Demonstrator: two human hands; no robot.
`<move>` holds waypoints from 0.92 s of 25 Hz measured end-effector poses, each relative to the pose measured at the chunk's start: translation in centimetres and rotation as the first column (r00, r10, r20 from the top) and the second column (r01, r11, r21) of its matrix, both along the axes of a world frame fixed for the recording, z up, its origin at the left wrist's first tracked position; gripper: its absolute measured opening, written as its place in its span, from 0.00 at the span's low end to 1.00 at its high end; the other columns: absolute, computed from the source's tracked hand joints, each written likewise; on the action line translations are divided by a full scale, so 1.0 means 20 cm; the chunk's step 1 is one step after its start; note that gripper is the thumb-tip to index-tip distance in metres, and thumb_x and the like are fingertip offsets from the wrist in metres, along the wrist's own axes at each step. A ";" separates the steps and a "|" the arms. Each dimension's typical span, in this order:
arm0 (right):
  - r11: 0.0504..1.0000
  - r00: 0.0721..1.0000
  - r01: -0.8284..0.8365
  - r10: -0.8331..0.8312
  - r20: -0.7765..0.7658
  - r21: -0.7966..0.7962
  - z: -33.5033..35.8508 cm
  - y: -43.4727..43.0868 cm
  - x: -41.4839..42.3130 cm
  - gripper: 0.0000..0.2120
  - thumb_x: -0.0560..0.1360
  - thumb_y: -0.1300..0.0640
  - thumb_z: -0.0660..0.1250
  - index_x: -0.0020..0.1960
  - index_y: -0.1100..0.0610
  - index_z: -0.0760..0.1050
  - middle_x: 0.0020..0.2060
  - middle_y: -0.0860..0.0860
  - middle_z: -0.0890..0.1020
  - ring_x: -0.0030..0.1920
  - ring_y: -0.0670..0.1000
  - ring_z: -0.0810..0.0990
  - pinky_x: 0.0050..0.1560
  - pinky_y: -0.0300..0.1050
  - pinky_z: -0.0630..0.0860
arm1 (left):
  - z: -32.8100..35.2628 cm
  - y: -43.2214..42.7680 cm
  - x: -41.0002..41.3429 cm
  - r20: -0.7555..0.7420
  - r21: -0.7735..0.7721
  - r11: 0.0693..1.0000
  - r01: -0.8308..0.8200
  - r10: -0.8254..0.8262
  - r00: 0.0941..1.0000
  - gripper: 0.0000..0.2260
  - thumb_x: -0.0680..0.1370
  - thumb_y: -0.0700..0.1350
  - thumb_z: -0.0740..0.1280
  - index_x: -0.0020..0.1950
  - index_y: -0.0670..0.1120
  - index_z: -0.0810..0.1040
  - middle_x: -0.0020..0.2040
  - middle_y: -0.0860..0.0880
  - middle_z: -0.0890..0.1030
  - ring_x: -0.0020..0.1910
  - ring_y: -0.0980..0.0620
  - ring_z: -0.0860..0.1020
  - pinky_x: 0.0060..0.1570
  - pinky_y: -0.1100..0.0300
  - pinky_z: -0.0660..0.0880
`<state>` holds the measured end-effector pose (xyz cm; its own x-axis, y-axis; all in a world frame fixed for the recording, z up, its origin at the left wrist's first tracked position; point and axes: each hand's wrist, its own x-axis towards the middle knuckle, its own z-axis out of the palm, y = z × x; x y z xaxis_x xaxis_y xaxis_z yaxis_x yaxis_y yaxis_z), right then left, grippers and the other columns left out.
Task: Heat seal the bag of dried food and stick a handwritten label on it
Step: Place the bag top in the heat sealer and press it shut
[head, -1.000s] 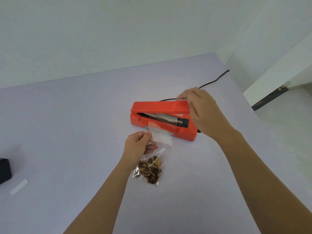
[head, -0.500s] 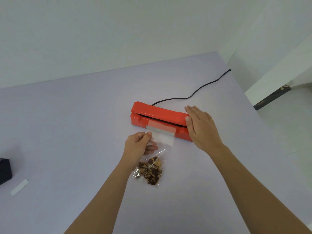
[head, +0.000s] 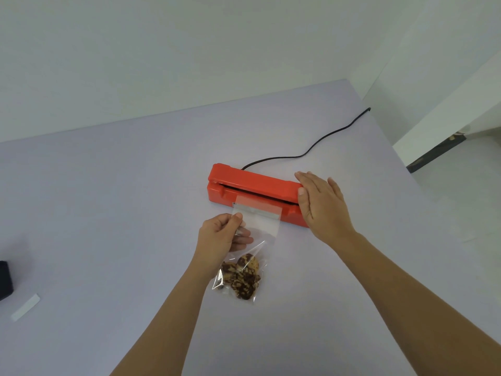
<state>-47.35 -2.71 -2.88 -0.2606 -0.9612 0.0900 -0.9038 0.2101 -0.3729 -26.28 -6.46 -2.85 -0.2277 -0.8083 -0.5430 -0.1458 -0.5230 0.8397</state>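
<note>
Head view, clear bag (head: 261, 230), brown dried food (head: 242, 278), mouth in red sealer (head: 252, 184)

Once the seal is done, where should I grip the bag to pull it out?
Pinch the flat empty stretch of the bag between sealer and food, from its left edge, as the left hand does. The mouth is clamped; the food end is lumpy.
</note>
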 end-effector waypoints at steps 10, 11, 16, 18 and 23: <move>1.000 1.000 0.024 -0.024 0.014 -0.018 0.00 0.01 -0.02 0.28 0.77 0.46 0.41 0.69 0.56 0.67 0.67 0.52 0.73 0.70 0.50 0.65 0.72 0.50 0.53 | 0.01 -0.02 -0.02 -0.001 -0.010 1.000 0.027 -0.027 1.000 0.11 0.78 0.43 0.64 0.37 0.42 0.78 0.28 0.47 0.81 0.35 0.45 0.84 0.38 0.54 0.80; 0.999 1.000 0.027 -0.026 0.016 -0.019 -0.01 0.01 -0.03 0.28 0.77 0.46 0.41 0.69 0.56 0.67 0.67 0.52 0.73 0.70 0.50 0.65 0.72 0.50 0.52 | 0.01 -0.02 -0.02 -0.004 -0.007 1.000 0.026 -0.027 1.000 0.11 0.78 0.43 0.64 0.37 0.42 0.78 0.28 0.47 0.81 0.35 0.45 0.84 0.37 0.55 0.80; 0.999 1.000 0.024 -0.024 0.020 -0.021 -0.01 0.00 -0.03 0.28 0.77 0.46 0.41 0.69 0.55 0.67 0.67 0.52 0.73 0.71 0.50 0.65 0.72 0.50 0.52 | 0.01 -0.02 -0.03 -0.006 -0.004 1.000 0.026 -0.026 1.000 0.10 0.78 0.43 0.64 0.39 0.41 0.79 0.31 0.43 0.82 0.34 0.46 0.84 0.34 0.58 0.80; 0.999 0.999 0.028 -0.027 0.021 -0.021 -0.02 0.01 -0.03 0.28 0.77 0.46 0.41 0.69 0.55 0.66 0.67 0.52 0.73 0.71 0.49 0.64 0.72 0.49 0.52 | 0.01 -0.02 -0.03 -0.004 -0.003 1.000 0.031 -0.031 1.000 0.10 0.78 0.43 0.64 0.39 0.40 0.78 0.31 0.43 0.82 0.34 0.46 0.83 0.34 0.58 0.80; 1.000 0.999 0.017 -0.017 0.035 -0.019 -0.02 0.00 -0.04 0.28 0.76 0.46 0.41 0.69 0.55 0.66 0.67 0.51 0.73 0.71 0.49 0.64 0.72 0.48 0.51 | 0.01 -0.02 -0.03 -0.003 -0.013 0.999 0.032 -0.032 0.999 0.11 0.78 0.43 0.64 0.37 0.41 0.78 0.31 0.43 0.81 0.35 0.45 0.83 0.33 0.59 0.79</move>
<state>-48.06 -2.69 -3.23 -0.2803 -0.9548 0.0986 -0.8864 0.2181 -0.4083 -26.89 -6.88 -2.65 -0.2551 -0.8074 -0.5320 -0.1592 -0.5076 0.8467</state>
